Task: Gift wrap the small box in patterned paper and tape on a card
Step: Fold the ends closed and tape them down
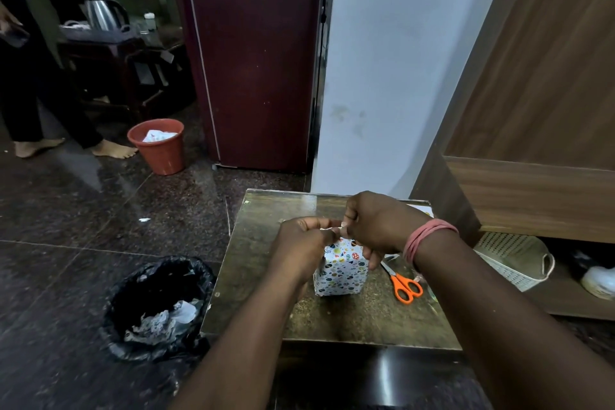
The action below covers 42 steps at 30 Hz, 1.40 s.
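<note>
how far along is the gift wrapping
Done: the box on the table shows patterned paper on its visible sides. In hand: left hand and right hand pinch a small pale strip, likely tape, above it. Left: no card visible on it yet.

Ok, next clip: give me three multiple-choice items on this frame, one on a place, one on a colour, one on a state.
1. Where do the scissors lie?
A. In the black-lined bin
B. On the table, right of the wrapped box
C. In the white basket

2. What colour are the scissor handles?
A. Orange
B. Blue
C. Black

3. What are the two hands doing?
A. Resting flat on the table
B. Gripping the scissors
C. Pinching a small pale strip together above the box

Key: 1 B, they lie on the table beside the wrapped box. 2 A, both loops are orange. 3 C, left hand and right hand meet at the strip.
</note>
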Tool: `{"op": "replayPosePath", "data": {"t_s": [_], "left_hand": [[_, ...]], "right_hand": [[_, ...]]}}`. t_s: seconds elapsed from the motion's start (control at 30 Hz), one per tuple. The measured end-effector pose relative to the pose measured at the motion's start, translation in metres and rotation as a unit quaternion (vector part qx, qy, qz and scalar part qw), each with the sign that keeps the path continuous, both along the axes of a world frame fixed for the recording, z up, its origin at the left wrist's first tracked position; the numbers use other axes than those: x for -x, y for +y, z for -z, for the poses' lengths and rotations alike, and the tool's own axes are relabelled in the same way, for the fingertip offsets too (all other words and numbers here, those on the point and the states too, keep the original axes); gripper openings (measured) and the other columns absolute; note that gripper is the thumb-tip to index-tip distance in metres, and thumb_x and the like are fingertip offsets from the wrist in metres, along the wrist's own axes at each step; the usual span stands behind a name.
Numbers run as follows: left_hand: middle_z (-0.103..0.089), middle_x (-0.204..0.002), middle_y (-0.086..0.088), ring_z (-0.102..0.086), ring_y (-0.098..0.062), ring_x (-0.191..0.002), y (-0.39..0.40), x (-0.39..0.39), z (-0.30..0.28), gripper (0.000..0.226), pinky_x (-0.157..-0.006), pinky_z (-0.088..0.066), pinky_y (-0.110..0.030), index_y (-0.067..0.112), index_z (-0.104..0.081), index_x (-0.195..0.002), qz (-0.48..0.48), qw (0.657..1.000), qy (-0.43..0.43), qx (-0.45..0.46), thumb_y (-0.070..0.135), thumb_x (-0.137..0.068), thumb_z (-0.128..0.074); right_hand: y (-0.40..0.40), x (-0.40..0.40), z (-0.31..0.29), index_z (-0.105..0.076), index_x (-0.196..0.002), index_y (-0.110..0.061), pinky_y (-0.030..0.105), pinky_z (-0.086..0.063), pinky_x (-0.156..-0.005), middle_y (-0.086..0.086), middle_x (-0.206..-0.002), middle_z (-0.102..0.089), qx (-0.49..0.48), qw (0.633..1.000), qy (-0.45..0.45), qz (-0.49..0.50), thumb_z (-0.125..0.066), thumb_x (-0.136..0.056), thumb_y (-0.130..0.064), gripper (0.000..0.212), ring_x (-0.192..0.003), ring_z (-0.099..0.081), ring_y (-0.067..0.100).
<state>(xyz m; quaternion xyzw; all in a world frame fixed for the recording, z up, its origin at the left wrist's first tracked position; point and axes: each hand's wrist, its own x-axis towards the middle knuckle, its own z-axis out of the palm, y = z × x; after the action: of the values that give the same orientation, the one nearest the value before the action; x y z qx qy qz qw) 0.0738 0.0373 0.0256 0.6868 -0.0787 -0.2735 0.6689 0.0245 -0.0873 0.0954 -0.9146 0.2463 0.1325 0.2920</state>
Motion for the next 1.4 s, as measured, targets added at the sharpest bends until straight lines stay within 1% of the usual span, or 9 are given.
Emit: {"op": "replayPosePath", "data": {"t_s": [0.17, 0.33, 0.6, 0.83, 1.03, 1.13, 1.23, 1.33, 1.4], "left_hand": [[-0.080, -0.085, -0.007, -0.068, -0.019, -0.080, -0.001, -0.001, 0.002, 0.018, -0.074, -0.048, -0.032, 0.015, -0.080, -0.089, 0.000, 1.000, -0.003, 0.005, 0.002, -0.092, -0.068], [-0.080, -0.084, -0.006, -0.070, -0.011, -0.072, 0.001, -0.002, 0.002, 0.016, -0.063, -0.051, -0.020, 0.014, -0.080, -0.090, 0.005, 1.000, 0.002, 0.010, 0.003, -0.093, -0.068], [-0.080, -0.086, -0.008, -0.068, -0.023, -0.082, 0.000, -0.002, 0.004, 0.014, -0.074, -0.051, -0.034, 0.014, -0.080, -0.089, -0.005, 1.000, 0.008, 0.008, 0.004, -0.090, -0.071], [-0.080, -0.086, -0.010, -0.074, -0.038, -0.091, -0.003, -0.003, 0.007, 0.013, -0.079, -0.056, -0.045, 0.015, -0.080, -0.085, -0.023, 1.000, 0.003, 0.005, 0.006, -0.088, -0.073], [-0.080, -0.084, -0.008, -0.065, -0.029, -0.081, -0.003, -0.004, 0.008, 0.017, -0.076, -0.051, -0.039, 0.017, -0.080, -0.079, -0.020, 1.000, -0.001, 0.012, 0.004, -0.088, -0.073], [-0.079, -0.085, -0.011, -0.066, -0.030, -0.080, -0.002, -0.004, 0.007, 0.016, -0.076, -0.051, -0.041, 0.015, -0.082, -0.082, -0.013, 1.000, 0.000, 0.018, 0.004, -0.087, -0.072], [-0.079, -0.086, -0.012, -0.069, -0.028, -0.080, -0.002, -0.003, 0.006, 0.013, -0.075, -0.050, -0.038, 0.012, -0.081, -0.090, -0.010, 1.000, 0.003, 0.020, 0.003, -0.088, -0.072], [-0.080, -0.090, -0.010, -0.070, -0.023, -0.084, -0.002, -0.003, 0.006, 0.011, -0.076, -0.051, -0.034, 0.013, -0.079, -0.095, -0.012, 1.000, 0.003, 0.022, 0.005, -0.088, -0.075], [-0.080, -0.094, -0.008, -0.072, -0.020, -0.088, -0.002, -0.005, 0.007, 0.015, -0.075, -0.054, -0.030, 0.014, -0.077, -0.101, -0.014, 1.000, 0.003, 0.020, 0.005, -0.089, -0.075]], "right_hand": [[0.004, -0.004, 0.001, -0.057, -0.103, -0.013, 0.025, -0.050, -0.048, 0.012, -0.066, -0.069, 0.035, 0.999, -0.007, 0.001, -0.053, -0.100, -0.014, 0.005, -0.047, -0.066, 0.026], [0.002, -0.010, 0.000, -0.061, -0.100, -0.010, 0.032, -0.056, -0.051, 0.012, -0.067, -0.068, 0.035, 0.999, -0.006, 0.002, -0.055, -0.095, -0.002, 0.011, -0.048, -0.067, 0.027], [-0.005, 0.006, 0.007, -0.061, -0.091, -0.014, 0.030, -0.055, -0.048, 0.014, -0.066, -0.064, -0.050, 0.997, -0.055, 0.038, -0.063, -0.098, -0.014, 0.007, -0.046, -0.066, 0.025], [-0.006, 0.019, 0.025, -0.066, -0.088, -0.008, 0.042, -0.062, -0.054, 0.011, -0.074, -0.058, -0.093, 0.978, -0.165, 0.084, -0.062, -0.096, -0.006, 0.009, -0.056, -0.061, 0.020], [-0.005, 0.010, 0.018, -0.069, -0.086, -0.013, 0.038, -0.062, -0.052, 0.013, -0.065, -0.064, -0.067, 0.986, -0.121, 0.095, -0.064, -0.096, -0.011, 0.011, -0.048, -0.066, 0.026], [-0.004, 0.004, 0.011, -0.067, -0.099, -0.008, 0.033, -0.058, -0.045, 0.017, -0.061, -0.063, -0.089, 0.986, -0.097, 0.103, -0.063, -0.094, -0.005, 0.007, -0.043, -0.063, 0.028], [-0.009, -0.004, 0.008, -0.048, -0.124, -0.015, 0.034, -0.057, -0.043, 0.024, -0.070, -0.062, -0.149, 0.980, -0.059, 0.117, -0.063, -0.091, 0.005, 0.041, -0.042, -0.060, 0.026], [-0.016, -0.009, 0.006, -0.061, -0.115, 0.002, 0.045, -0.064, -0.061, 0.023, -0.072, -0.062, -0.180, 0.975, -0.040, 0.127, -0.065, -0.090, 0.006, 0.026, -0.054, -0.063, 0.028], [-0.023, -0.010, 0.011, -0.069, -0.108, 0.007, 0.039, -0.063, -0.060, 0.018, -0.069, -0.061, -0.206, 0.967, -0.030, 0.147, -0.067, -0.089, 0.002, 0.020, -0.055, -0.059, 0.024]]}}
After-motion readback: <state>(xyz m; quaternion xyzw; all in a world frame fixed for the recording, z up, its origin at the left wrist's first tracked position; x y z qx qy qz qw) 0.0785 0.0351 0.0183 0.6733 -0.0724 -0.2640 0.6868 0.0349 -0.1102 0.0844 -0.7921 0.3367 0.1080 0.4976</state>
